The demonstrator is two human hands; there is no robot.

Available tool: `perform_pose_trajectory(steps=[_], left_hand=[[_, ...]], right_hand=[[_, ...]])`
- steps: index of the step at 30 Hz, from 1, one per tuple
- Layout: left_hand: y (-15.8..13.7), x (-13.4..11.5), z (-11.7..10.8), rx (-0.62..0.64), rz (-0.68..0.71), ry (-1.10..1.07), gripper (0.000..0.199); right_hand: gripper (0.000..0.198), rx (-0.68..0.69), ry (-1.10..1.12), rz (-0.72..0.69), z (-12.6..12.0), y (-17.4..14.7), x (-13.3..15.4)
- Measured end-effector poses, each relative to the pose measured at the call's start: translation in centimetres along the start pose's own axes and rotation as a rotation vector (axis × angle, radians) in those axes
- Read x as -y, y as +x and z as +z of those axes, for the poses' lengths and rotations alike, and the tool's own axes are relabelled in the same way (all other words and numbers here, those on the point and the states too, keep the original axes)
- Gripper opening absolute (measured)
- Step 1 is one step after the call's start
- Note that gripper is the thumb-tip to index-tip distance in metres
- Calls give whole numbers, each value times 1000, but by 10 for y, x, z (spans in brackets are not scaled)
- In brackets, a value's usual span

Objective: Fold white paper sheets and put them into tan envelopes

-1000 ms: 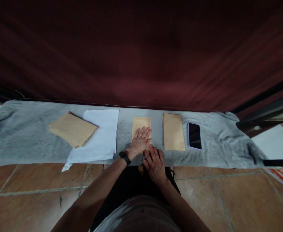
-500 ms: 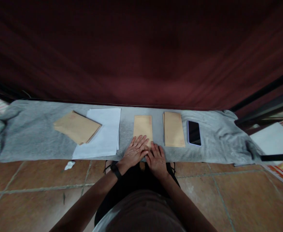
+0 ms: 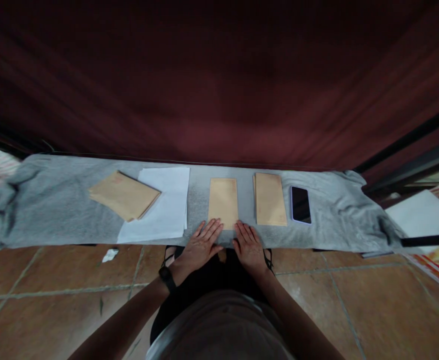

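Observation:
A brown paper envelope [image 3: 223,200] lies flat in front of me on a grey cloth. My left hand [image 3: 200,242] is open, palm down, its fingertips on the envelope's near left corner. At the near right corner rests my right hand [image 3: 248,244], also flat with fingers stretched. To the right lies a small stack of brown envelopes [image 3: 270,200]. On the left, a looser stack of brown envelopes [image 3: 125,195] overlaps white paper sheets [image 3: 167,210].
A phone [image 3: 301,205] lies right of the right-hand stack. The grey cloth [image 3: 65,200] covers a long narrow surface, with a dark red curtain [image 3: 219,100] behind it. A crumpled white scrap [image 3: 110,255] is on the tiled floor.
My hands have drawn apart and back toward me. The left slid off most of the envelope to its near left corner; more of the envelope shows.

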State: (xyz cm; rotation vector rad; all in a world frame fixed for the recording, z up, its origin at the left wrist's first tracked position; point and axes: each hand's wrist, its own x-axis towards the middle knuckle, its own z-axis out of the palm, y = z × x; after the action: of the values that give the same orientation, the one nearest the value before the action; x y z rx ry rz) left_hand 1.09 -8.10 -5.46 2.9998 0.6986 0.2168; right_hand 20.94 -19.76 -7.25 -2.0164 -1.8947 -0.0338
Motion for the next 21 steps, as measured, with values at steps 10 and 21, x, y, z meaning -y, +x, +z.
perform_pose_trajectory(steps=[10,21], left_hand=[[-4,-14,-2,15,-57,-2,71],[-3,-22,-2,60,-78,-8,74]], right_hand=[[43,-2,3,35,-8,4,9],[38,-45,246,311,0,35,4]])
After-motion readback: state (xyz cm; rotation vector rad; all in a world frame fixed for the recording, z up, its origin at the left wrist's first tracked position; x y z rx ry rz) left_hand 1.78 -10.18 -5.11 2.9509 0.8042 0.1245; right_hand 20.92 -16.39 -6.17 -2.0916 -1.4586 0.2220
